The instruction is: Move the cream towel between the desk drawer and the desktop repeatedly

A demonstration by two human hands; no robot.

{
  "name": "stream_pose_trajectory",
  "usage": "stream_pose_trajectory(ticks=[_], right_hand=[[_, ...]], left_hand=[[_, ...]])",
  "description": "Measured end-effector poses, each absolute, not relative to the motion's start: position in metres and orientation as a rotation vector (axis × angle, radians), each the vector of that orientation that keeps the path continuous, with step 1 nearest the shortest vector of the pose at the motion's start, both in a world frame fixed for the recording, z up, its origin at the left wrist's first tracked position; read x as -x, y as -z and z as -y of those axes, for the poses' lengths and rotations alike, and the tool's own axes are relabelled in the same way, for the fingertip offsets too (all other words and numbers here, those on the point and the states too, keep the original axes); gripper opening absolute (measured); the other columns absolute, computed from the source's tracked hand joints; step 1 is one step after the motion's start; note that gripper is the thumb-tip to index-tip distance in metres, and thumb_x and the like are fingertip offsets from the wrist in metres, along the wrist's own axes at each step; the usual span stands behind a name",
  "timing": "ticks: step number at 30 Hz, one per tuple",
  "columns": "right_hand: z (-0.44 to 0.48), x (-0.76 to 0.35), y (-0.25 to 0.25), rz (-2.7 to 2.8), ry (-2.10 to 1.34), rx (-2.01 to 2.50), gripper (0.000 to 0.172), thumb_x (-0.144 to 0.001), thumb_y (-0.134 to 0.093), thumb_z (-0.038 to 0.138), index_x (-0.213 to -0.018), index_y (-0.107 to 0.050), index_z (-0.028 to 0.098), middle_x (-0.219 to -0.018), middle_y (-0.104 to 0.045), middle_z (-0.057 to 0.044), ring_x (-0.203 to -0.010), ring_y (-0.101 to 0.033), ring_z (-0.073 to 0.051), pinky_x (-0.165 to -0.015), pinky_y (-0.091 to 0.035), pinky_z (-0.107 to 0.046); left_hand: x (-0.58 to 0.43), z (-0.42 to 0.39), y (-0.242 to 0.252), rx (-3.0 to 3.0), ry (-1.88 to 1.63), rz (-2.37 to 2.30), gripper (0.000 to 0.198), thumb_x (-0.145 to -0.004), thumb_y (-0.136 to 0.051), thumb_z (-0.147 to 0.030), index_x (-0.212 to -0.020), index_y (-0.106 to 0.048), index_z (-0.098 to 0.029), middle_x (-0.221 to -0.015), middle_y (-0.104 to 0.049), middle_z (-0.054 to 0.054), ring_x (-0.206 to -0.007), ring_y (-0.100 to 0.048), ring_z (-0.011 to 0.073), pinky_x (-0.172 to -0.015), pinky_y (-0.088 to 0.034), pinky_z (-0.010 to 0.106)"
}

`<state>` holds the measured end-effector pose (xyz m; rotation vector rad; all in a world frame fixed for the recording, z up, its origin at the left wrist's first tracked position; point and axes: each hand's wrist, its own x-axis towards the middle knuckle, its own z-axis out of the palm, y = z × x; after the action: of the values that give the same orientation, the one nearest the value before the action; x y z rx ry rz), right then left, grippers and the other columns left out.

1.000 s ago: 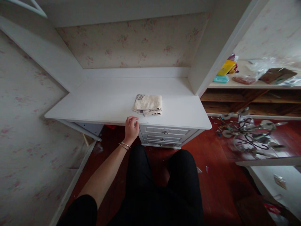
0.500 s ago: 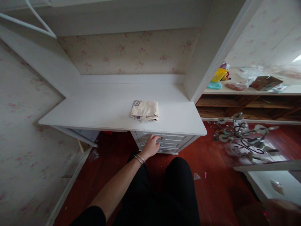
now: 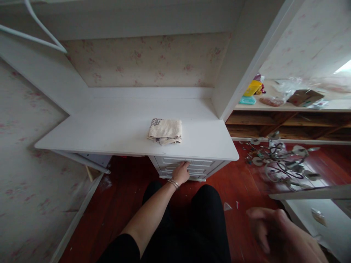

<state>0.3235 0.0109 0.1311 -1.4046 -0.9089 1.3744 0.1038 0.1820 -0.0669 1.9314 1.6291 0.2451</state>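
My left hand (image 3: 181, 173), with bangles on its wrist, reaches to the front of the white drawer unit (image 3: 201, 163) under the desk. Its fingers are at an upper drawer, closed round something small that they hide. On the white desk top (image 3: 117, 124) above lies a folded beige cloth (image 3: 166, 130) with a dark print. My right hand (image 3: 279, 230) hangs at the lower right over the floor, blurred, its fingers curved and apart, with nothing visible in it.
To the right, a wooden shelf (image 3: 276, 108) carries a yellow item, plastic bags and a cardboard box (image 3: 305, 98). A chandelier (image 3: 287, 159) lies on the red floor. A white furniture piece (image 3: 309, 208) stands at the lower right. Wallpapered wall (image 3: 24, 175) on the left.
My left hand has moved slightly down along the drawer front. My right hand has come further into view from the lower right corner. The view has shifted slightly.
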Motion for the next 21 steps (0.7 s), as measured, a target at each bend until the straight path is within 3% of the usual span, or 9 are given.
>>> stream_pose_trajectory(ticks=[7,13,17,21], right_hand=[[-0.022,-0.291,-0.129,0.968,-1.345,1.570,0.057,-0.082,-0.052,0.070,-0.084,-0.070,0.015,-0.048,-0.049,0.001,-0.044,-0.043,-0.013,-0.042,-0.032,-0.024],[-0.027,-0.294,-0.119,1.136,-1.389,1.650,0.062,-0.085,-0.046,0.072,-0.091,-0.069,0.015,-0.055,-0.052,0.001,-0.052,-0.049,-0.015,-0.051,-0.038,-0.027],[-0.031,-0.300,-0.101,1.186,-1.398,1.697,0.063,-0.086,-0.044,0.072,-0.097,-0.067,0.014,-0.059,-0.053,0.001,-0.057,-0.050,-0.016,-0.056,-0.040,-0.028],[-0.036,-0.301,-0.084,1.227,-1.389,1.710,0.064,-0.086,-0.042,0.072,-0.100,-0.066,0.014,-0.059,-0.052,0.001,-0.057,-0.049,-0.016,-0.055,-0.039,-0.028]], left_hand=[[-0.100,-0.185,0.060,-1.985,-0.196,-1.672,0.040,-0.087,-0.048,-0.021,-0.125,-0.059,-0.028,-0.127,-0.062,0.003,-0.111,-0.060,0.0187,-0.097,-0.045,0.031],[-0.102,-0.181,0.050,-1.973,-0.169,-1.691,0.036,-0.089,-0.048,-0.023,-0.121,-0.063,-0.027,-0.124,-0.065,0.004,-0.112,-0.061,0.0189,-0.097,-0.046,0.031],[-0.096,-0.146,0.046,-2.003,-0.075,-1.636,0.033,-0.091,-0.045,-0.026,-0.115,-0.067,-0.030,-0.113,-0.070,0.002,-0.105,-0.065,0.0198,-0.092,-0.049,0.033],[-0.087,-0.089,0.045,-2.036,-0.100,-1.529,0.037,-0.091,-0.042,-0.026,-0.119,-0.064,-0.035,-0.119,-0.068,0.000,-0.107,-0.064,0.0192,-0.093,-0.049,0.034]])
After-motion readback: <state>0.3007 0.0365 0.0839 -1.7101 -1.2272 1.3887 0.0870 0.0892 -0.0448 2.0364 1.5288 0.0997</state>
